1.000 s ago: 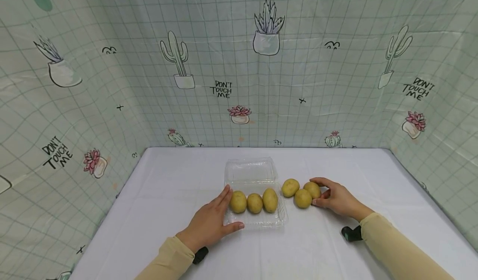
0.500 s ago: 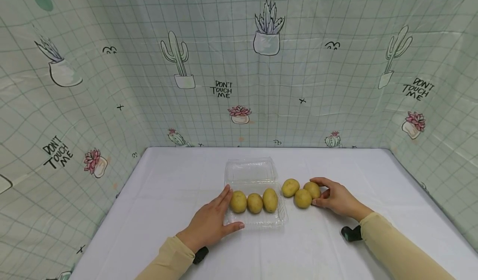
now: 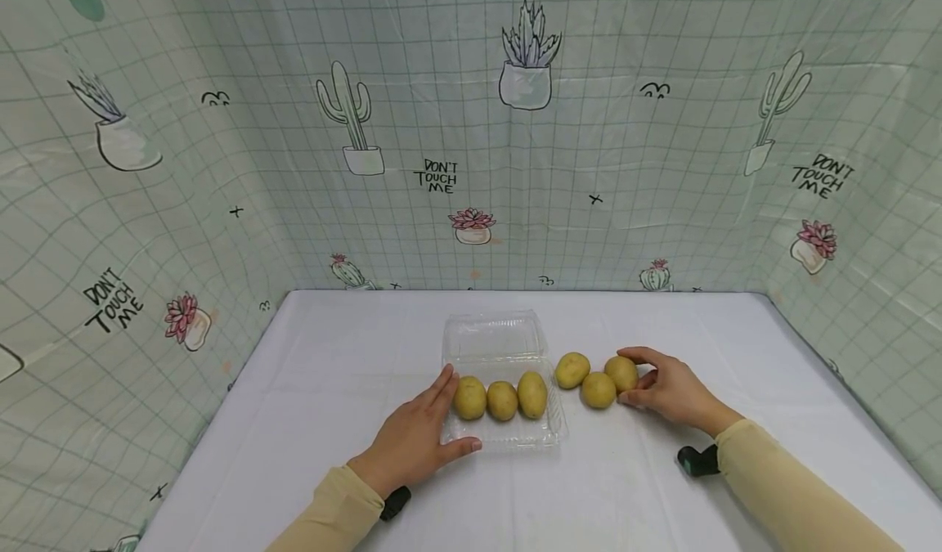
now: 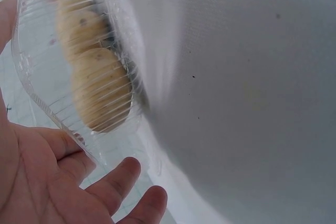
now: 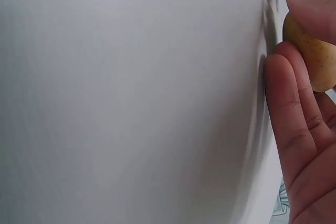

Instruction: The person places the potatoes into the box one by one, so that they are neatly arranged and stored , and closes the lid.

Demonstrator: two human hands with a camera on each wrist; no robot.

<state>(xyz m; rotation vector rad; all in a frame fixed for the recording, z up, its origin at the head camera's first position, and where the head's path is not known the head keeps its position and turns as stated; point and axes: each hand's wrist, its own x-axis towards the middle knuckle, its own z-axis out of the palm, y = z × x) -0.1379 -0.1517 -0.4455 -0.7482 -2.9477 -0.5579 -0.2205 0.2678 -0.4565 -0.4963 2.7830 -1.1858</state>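
Note:
A clear plastic clamshell box (image 3: 500, 436) lies with its lid (image 3: 495, 335) folded back on the white table. Three potatoes stand in a row inside it: a left potato (image 3: 469, 397), a middle potato (image 3: 502, 401) and a right potato (image 3: 532, 395). My left hand (image 3: 412, 437) rests against the box's left side, fingers extended and thumb along the front; the left wrist view shows the ribbed wall (image 4: 58, 114) beside its fingers. Right of the box, my right hand (image 3: 666, 387) pinches a potato (image 3: 621, 374) between thumb and fingers.
Beside the pinched potato lie a round potato (image 3: 598, 390) and another potato (image 3: 572, 370) close to the box's right edge. White cloth (image 3: 353, 331) covers the table. Patterned curtains (image 3: 471, 143) enclose its back and sides.
My right hand has shifted slightly right and away with the pinched potato, and the round potato beside it has moved a touch too. The left hand and box have stayed put.

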